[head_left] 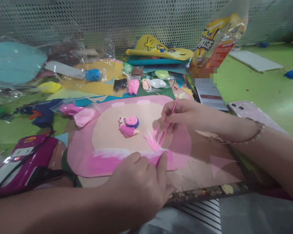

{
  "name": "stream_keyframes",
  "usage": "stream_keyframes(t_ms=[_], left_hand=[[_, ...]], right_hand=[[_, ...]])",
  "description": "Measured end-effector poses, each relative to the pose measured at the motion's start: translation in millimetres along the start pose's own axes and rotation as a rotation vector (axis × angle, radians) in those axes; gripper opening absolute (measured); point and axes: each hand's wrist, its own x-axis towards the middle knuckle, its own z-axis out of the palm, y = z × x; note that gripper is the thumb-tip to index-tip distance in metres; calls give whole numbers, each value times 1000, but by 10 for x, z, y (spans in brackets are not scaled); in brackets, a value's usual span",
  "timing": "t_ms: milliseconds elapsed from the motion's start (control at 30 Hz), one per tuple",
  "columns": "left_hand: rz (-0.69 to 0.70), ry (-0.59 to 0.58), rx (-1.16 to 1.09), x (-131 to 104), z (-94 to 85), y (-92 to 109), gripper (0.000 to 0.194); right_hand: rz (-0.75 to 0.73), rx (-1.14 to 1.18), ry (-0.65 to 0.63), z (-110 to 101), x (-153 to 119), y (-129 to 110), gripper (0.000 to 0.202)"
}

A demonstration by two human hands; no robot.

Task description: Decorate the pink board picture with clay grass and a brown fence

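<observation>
So, right hand [179, 113] has a pink stick [176, 101] in a closed pinch, lower end by the right-side leaf of the pink clay plant [156, 143]; contact too blurred to confirm. Plant sits right of center on the pink-and-cream card [78, 157], at the upper edge of the magenta band [100, 164]. Left hand [144, 177]: fingers curled, index tip down on the card just below the plant; can't tell if it grips anything. Clay snail [130, 126] lies left of the plant, apart.
</observation>
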Motion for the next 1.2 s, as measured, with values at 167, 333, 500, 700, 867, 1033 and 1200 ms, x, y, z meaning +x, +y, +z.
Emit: stream_keyframes(t_ms=[167,333,500,700,867,1033,1200], left_hand=[[-28,-74,-28,20,-8,-21,51],[-10,-108,-52,28,8,-30,52],[3,-106,-60,21,12,-34,51],[8,-114,-84,23,8,-39,50],[-45,-44,-47,22,8,-44,51],[-155,-72,-12,35,3,-55,52],[-158,-93,-12,40,-4,-57,52]], right_hand=[[-67,20,-62,23,-29,-3,14],[-71,5,-117,46,-44,-4,11],[-34,6,-148,65,-54,-37,12],[-17,20,-170,73,-65,-54,14],[-27,62,-163,67,-64,-37,12],[-56,57,-111,57,-55,-34,13],[-74,24,-70,46,-57,-27,14]])
